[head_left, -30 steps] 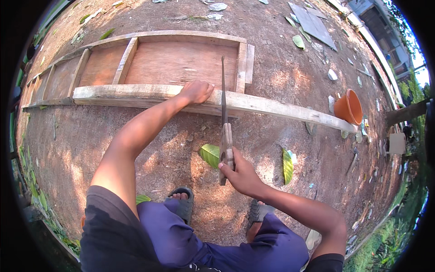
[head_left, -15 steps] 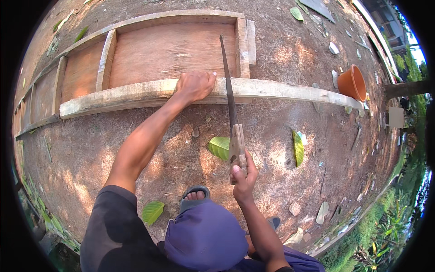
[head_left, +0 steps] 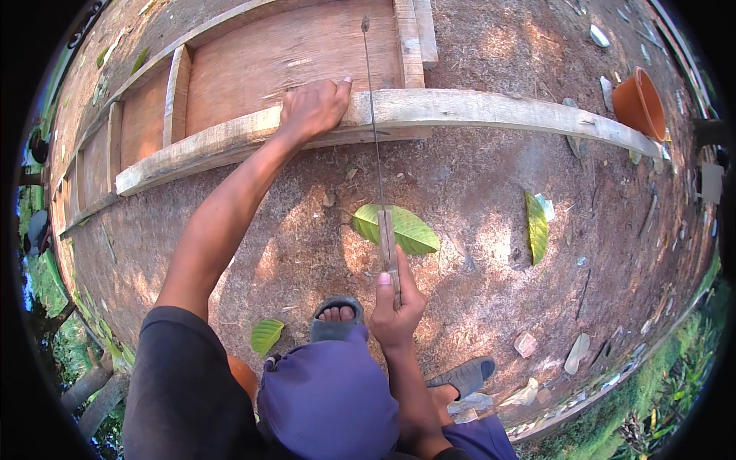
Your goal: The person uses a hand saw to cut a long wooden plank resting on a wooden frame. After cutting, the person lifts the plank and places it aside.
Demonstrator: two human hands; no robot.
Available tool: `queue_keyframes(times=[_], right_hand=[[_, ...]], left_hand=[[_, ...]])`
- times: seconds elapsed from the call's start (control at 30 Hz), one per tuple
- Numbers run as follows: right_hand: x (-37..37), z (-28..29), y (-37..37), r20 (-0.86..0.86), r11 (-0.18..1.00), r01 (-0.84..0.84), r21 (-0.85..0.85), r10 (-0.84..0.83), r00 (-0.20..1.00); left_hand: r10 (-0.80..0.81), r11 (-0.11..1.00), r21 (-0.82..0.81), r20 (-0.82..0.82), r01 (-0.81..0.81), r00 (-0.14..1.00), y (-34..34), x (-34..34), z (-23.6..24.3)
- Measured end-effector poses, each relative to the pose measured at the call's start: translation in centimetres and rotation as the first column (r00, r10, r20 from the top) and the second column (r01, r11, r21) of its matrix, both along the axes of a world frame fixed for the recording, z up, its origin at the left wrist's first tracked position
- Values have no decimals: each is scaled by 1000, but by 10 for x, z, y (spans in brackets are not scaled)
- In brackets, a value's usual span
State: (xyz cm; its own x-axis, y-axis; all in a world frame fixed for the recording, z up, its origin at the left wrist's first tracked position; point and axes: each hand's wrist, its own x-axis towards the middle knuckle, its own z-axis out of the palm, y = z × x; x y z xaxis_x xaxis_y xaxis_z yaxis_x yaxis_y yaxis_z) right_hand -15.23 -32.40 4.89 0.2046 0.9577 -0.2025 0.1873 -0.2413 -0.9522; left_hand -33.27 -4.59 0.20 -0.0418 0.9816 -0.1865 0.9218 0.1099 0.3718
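Note:
A long pale wooden beam lies across the near side of a wooden frame with a plywood panel. My left hand is closed over the beam, its fingers wrapped on the top edge. Just right of it, a handsaw crosses the beam, blade edge-on and tip pointing away from me over the panel. My right hand grips the saw's wooden handle, thumb along its near side. Whether the teeth have cut into the wood is too small to tell.
An orange plastic pot lies tipped near the beam's right end. Green leaves and scraps are scattered on the bare dirt. My sandalled feet stand on the near side, my raised knee between my arms.
The saw has turned from a slanted, broad-side look to nearly edge-on, its handle slightly left. My left hand stays on the beam. The whole view has shifted.

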Motion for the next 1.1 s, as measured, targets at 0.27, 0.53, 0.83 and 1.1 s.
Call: queue_keyframes(times=[0.27, 0.53, 0.83, 1.1], right_hand=[[6, 13, 22, -33, 999, 39, -9, -39, 999], [-26, -17, 68, 17, 978, 59, 200, -63, 998], [-27, 0, 64, -13, 971, 76, 225, -75, 997], [-29, 17, 63, -66, 957, 111, 268, -97, 993]], left_hand=[[-133, 987, 79, -51, 137, 990, 0, -8, -12], [-182, 966, 174, -69, 191, 981, 2, -20, -19], [-312, 882, 281, -252, 378, 916, -1, -16, 9], [-187, 958, 213, -48, 193, 981, 9, -9, 47]])
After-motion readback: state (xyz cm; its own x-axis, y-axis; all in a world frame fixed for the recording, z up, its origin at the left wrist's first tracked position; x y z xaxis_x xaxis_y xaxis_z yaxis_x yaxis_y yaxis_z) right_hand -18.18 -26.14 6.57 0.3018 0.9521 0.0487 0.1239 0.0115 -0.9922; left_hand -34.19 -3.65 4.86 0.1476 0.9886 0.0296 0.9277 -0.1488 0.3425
